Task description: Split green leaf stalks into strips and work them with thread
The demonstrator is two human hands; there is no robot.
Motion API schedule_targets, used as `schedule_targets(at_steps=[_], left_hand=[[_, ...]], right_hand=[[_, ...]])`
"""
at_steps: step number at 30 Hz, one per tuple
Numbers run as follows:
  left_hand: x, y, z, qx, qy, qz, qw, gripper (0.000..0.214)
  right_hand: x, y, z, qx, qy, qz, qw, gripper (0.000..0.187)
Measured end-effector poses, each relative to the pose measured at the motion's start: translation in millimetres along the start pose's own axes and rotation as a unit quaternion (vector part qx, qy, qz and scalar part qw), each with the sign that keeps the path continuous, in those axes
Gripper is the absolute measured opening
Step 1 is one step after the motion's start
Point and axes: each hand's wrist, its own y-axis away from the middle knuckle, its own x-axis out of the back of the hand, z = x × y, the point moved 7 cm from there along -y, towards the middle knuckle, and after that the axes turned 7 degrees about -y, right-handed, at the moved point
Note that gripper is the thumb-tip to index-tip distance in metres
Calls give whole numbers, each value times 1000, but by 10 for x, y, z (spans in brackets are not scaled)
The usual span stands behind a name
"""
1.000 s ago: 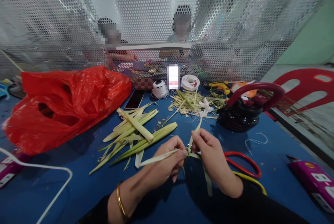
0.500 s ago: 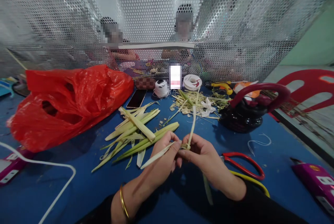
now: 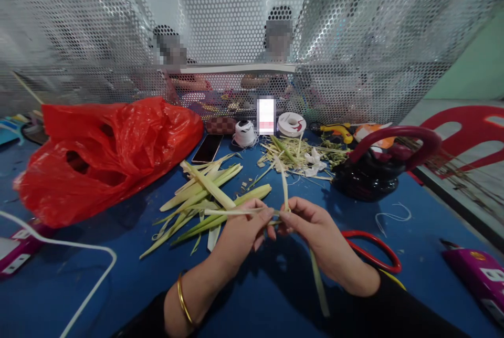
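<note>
My left hand [image 3: 241,230], with a gold bangle on its wrist, pinches a pale leaf strip [image 3: 224,212] whose free end points left across the fingers. Thumb and forefinger of my right hand [image 3: 315,235] are closed at a small knot in the strips. From that knot one pale leaf strip [image 3: 285,186] stands upright, and a greener tail [image 3: 318,285] hangs below the right hand. The strips stretch across the small gap between the hands. Just beyond my left hand lies a pile of long green-white leaves [image 3: 200,191]. Red-handled scissors [image 3: 388,259] lie partly hidden beside my right forearm.
A red plastic bag [image 3: 118,144] fills the left side. Farther back are a dark phone [image 3: 207,148], white thread [image 3: 244,133], a ribbon spool [image 3: 291,124], leaf scraps [image 3: 293,157] and a black pot-shaped object [image 3: 366,178]. A white cable [image 3: 94,249] crosses the left; a perforated metal screen [image 3: 236,23] stands behind.
The strip at my left hand has swung up from a slant to nearly level. My hands have drawn slightly apart, the upright strip tilts left, and more of the hanging tail shows.
</note>
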Motion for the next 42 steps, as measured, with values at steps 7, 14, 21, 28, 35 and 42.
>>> schedule_targets(at_steps=[7,14,21,28,35,42], left_hand=[[491,45,180,-118,-13,214,970,43],[344,288,505,-312,-284,257,869,21],[120,103,363,-266,-321,111,902,24],[36,77,192,-190,-244,67,949,35],[42,138,194,-212,-297,125,923,36],[-100,105,90,-126,-69,-12,990,36]], right_hand=[[165,-31,-216,40,94,56,993,29],[116,-32,-231,58,210,24,976,23],[50,-20,-196,59,229,-18,971,18],[7,-32,-233,79,217,-16,973,20],[16,-44,-171,75,185,-6,980,20],[55,-39,-134,75,177,16,981,16]])
